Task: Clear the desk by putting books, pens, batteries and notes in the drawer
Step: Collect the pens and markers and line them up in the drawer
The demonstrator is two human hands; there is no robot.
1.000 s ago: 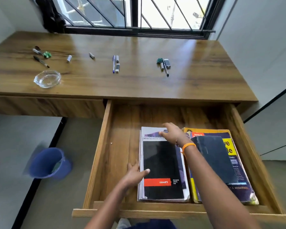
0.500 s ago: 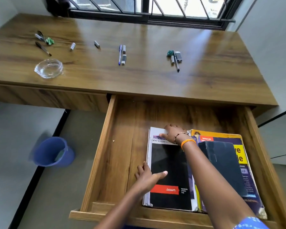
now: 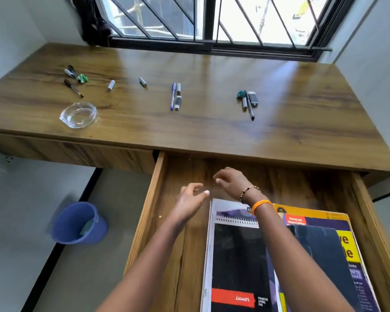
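Books were in the drawer already: spiral pad beside a yellow book w/ a dark one on top. Left on the desk: blue pen, black pen w/ batteries by it, more pens far left near a glass dish. I had both hands over the drawer's bare back part, left hand and right hand, fingers loosely curled, holding nothing. Pens lay ahead and above, long axes running roughly away from me; I judged right nearer the black pen, left the blue.
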